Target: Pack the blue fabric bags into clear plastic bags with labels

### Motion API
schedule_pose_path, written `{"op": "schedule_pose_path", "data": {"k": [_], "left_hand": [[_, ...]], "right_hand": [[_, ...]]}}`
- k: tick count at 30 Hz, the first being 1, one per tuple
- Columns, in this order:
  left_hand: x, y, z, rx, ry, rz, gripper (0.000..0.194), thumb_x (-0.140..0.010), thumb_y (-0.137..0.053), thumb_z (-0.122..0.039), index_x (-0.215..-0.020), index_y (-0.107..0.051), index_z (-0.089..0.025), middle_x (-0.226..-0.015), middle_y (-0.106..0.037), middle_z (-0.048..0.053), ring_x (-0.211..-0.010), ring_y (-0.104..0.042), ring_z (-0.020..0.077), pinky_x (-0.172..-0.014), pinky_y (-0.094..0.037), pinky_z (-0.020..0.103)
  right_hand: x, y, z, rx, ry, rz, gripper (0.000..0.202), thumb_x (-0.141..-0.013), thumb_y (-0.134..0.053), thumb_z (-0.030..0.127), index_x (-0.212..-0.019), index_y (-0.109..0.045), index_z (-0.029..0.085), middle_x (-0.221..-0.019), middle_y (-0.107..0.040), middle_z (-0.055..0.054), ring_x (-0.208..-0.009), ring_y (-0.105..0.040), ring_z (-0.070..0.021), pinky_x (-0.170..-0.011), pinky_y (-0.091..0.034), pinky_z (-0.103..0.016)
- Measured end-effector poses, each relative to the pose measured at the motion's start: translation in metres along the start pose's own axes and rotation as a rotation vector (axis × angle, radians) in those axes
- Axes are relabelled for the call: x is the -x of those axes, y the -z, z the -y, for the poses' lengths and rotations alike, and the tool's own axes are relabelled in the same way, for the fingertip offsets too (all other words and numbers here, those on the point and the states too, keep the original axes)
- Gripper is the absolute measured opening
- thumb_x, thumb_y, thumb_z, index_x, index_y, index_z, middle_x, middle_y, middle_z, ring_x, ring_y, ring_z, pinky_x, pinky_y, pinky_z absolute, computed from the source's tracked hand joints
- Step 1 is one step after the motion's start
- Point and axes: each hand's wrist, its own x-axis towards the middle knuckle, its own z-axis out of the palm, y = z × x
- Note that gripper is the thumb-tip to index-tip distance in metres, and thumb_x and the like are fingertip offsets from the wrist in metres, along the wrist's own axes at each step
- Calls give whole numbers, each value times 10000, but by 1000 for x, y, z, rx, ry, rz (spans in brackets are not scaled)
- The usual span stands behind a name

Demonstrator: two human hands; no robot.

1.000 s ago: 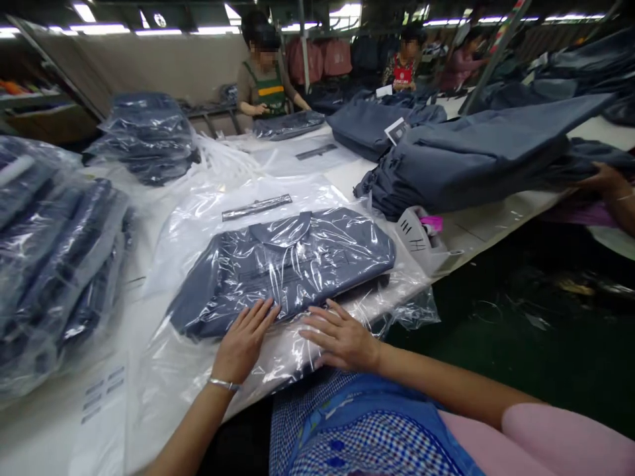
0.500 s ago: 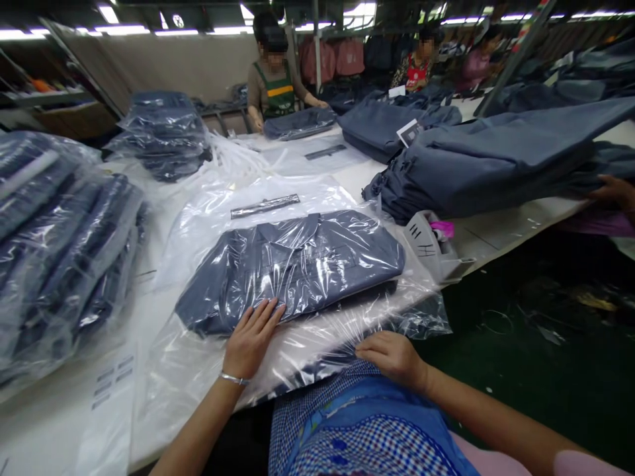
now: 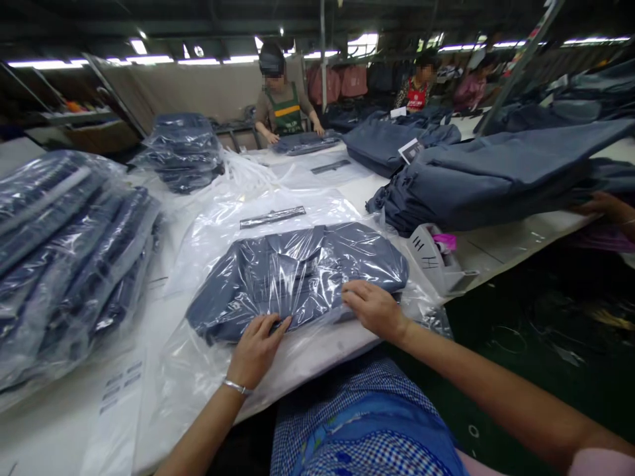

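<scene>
A dark blue-grey fabric bag [image 3: 297,271] lies flat inside a clear plastic bag [image 3: 292,360] on the white table in front of me. My left hand [image 3: 256,349] rests on the near edge of the fabric bag through the film, its fingers slightly bent and apart. Over the near right part of the fabric bag, my right hand [image 3: 373,308] is closed, pinching the loose flap of the plastic bag. Behind the fabric bag lies a narrow dark strip [image 3: 272,217] on more clear plastic.
Bagged dark goods are stacked at left [image 3: 74,258] and far left [image 3: 181,152]. Unwrapped blue-grey bags [image 3: 486,175] pile up at right, beside a grey plastic box [image 3: 434,258]. A co-worker [image 3: 288,109] stands across the table; another person's hand [image 3: 608,203] is at right.
My right hand has drawn the plastic flap up from the table's near edge onto the fabric bag. My left hand stays at the bag's near edge, its fingers more bent.
</scene>
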Motion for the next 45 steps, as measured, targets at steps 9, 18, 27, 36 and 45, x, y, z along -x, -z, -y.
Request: {"op": "schedule_pose_path", "data": {"k": [9, 18, 27, 36, 45], "left_hand": [[1, 37, -3, 164, 55, 142, 354, -956, -450, -431, -1215, -604, -245, -1272, -648, 54, -1198, -580, 235, -1112, -386, 557], [47, 32, -31, -118, 180, -35, 369, -895, -508, -109, -1246, -593, -188, -1490, -442, 121, -1388, -388, 278, -1107, -414, 459], [84, 56, -11, -186, 317, -171, 272, -909, -529, -120, -1140, -644, -205, -1114, -694, 72, -1000, -643, 189, -882, -534, 317], [27, 81, 74, 73, 361, 106, 287, -957, -388, -175, -1072, -641, -243, -1231, -671, 46, -1186, -588, 216, -1023, -427, 389], [-2, 70, 126, 403, 565, 261, 355, -908, -448, -495, -767, -642, -233, -764, -729, -21, -720, -644, 149, -693, -430, 245]], "right_hand": [[-55, -23, -45, -7, -199, 562, 183, -955, -487, 357, -961, -625, 237, -852, -721, -25, -801, -650, -194, -635, -327, -256], [-53, -38, -49, -40, -157, 547, 241, -968, -420, 341, -936, -621, 212, -864, -723, -61, -786, -655, -211, -624, -292, -278], [-42, -56, -60, -121, -141, 450, 243, -971, -386, 354, -896, -579, 228, -846, -705, -36, -762, -639, -197, -635, -312, -272], [-40, -55, -61, -172, -153, 446, 252, -970, -379, 362, -869, -567, 228, -805, -679, -34, -741, -633, -200, -646, -341, -279], [-60, -44, -81, -489, -166, 586, 329, -903, -496, 496, -819, -623, 205, -677, -655, -14, -581, -613, -164, -583, -398, -257]]}}
